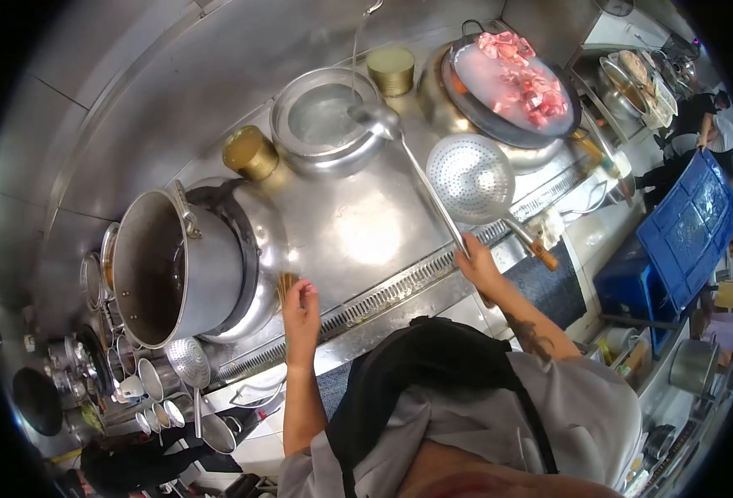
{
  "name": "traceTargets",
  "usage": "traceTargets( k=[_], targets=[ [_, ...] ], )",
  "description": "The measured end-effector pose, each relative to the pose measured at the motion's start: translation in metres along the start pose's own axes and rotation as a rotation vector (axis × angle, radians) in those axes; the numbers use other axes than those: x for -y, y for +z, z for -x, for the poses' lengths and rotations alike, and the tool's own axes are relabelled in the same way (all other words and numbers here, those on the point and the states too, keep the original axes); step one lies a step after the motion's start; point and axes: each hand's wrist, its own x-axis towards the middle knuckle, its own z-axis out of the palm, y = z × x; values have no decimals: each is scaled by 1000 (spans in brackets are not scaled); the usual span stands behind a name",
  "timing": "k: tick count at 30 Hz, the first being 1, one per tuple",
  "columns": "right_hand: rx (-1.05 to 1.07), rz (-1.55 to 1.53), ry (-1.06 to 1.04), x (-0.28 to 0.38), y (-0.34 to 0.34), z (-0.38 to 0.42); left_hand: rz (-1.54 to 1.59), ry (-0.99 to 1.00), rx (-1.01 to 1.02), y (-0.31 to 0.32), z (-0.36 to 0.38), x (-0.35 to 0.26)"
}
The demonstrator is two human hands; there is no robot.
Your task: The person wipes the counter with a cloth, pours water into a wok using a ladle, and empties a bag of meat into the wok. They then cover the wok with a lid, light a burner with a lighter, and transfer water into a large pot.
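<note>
So, right hand (476, 264) fingers closed around the long ladle handle (433, 195), low end; the ladle bowl (379, 120) sits at the rim of the round water basin (325, 116) at the back of the steel desk (366, 236). Left hand (301, 309) fingers curled, loosely, on what looks like a small bamboo brush (284, 286) at the desk's front edge, hard to tell if really gripped. Just right of the ladle handle lies a perforated skimmer (472, 177), its handle running toward the right hand, close beside it. Big tilted stockpot (163, 270) just left of the left hand. Wok (511, 83) with pale liquid and raw meat pieces (522, 79) far right back. Two brass-coloured tins (250, 152) (391, 70) flank the basin. Small strainer (188, 361) and cups (146, 386) lower left. Blue crate (690, 228) right, another person (702, 116) beyond.
</note>
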Motion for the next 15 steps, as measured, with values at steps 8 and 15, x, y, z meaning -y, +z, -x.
traceTargets(
  k=[8,15],
  targets=[
    [-119,6,-117,45,21,-108,-103,186,2,1,6,-34],
    [73,-203,187,72,44,-169,-112,47,-68,-50,55,-20]
  ],
)
